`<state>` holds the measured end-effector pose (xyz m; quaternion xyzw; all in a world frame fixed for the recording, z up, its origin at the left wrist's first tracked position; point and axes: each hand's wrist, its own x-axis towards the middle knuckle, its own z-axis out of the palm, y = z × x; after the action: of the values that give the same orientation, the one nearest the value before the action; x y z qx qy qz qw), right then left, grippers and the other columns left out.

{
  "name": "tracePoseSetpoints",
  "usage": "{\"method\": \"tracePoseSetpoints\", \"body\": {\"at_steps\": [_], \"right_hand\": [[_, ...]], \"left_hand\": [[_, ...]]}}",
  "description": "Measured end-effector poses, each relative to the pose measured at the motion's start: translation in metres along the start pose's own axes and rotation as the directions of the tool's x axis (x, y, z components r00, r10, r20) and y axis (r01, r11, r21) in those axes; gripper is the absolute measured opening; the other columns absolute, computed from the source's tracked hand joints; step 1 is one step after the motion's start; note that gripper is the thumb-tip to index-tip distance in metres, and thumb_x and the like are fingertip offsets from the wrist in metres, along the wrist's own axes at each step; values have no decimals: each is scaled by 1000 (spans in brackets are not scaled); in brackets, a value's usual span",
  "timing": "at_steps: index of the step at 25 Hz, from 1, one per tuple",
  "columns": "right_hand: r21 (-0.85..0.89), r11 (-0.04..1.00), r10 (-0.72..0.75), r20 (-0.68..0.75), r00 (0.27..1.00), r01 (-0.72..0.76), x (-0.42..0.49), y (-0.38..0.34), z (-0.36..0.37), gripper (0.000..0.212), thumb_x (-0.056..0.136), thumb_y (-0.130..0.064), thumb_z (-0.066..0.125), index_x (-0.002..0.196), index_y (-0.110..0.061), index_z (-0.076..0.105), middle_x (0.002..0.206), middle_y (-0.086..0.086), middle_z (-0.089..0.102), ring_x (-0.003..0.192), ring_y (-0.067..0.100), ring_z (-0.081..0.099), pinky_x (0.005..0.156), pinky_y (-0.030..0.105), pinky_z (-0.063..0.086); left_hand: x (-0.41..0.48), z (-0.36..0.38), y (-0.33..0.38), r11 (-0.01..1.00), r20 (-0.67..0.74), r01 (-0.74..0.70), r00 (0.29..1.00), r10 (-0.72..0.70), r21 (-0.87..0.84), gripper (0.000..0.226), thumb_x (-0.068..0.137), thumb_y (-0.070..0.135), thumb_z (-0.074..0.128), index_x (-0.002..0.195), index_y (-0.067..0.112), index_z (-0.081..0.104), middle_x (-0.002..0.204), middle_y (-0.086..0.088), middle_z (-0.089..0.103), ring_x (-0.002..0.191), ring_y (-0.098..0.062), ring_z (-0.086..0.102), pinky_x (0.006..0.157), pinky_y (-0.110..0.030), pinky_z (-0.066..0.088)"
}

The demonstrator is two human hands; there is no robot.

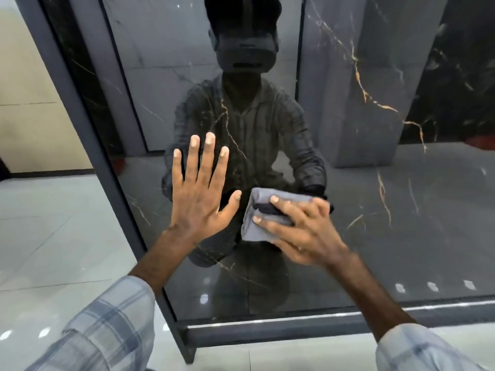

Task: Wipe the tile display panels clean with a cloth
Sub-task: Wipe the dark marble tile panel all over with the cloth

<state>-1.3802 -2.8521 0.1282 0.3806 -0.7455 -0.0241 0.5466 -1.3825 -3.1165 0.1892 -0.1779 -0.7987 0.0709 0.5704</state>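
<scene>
Tile display panel (375, 183), glossy dark marble in a grey frame (88, 145), stands upright. The left hand (199, 199) lies flat on it, fingers (207, 156) spread. The right hand (302, 231) grips a folded grey cloth (257, 228), seemingly pressed against the panel's lower half.

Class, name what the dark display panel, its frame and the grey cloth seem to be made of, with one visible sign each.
Panel: probably polished marble-look tile, dark with golden veins, mirror-glossy. Frame: likely matt grey metal, unsure. Cloth: soft fabric, folded and creased.
</scene>
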Motion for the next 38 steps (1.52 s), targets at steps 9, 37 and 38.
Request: {"method": "tracePoseSetpoints", "body": {"at_steps": [9,37,38], "right_hand": [[25,971,236,94,967,-240,-29,-55,25,59,94,-43,66,150,-37,49,158,10,34,119,33,48,96,51,41],[489,-709,630,119,-767,-508,-148,-99,69,60,109,-48,44,160,-19,31,161,14,41,144,35,44,117,56,35],[450,-794,528,177,-831,-409,-145,-109,73,60,110,-48,40,161,-21,28,160,17,40,144,38,43,117,57,35]], "left_hand": [[-42,13,14,997,27,79,997,-78,-23,84,102,53,47,164,7,16,169,-22,12,160,-31,-11,128,-58,-2],[-96,31,37,987,10,134,991,-135,93,82,96,52,56,154,0,28,153,-39,38,144,-54,20,127,-48,-6],[-96,30,39,986,10,138,990,-140,92,82,96,52,56,154,0,28,153,-40,39,144,-54,21,127,-48,-7]]}}
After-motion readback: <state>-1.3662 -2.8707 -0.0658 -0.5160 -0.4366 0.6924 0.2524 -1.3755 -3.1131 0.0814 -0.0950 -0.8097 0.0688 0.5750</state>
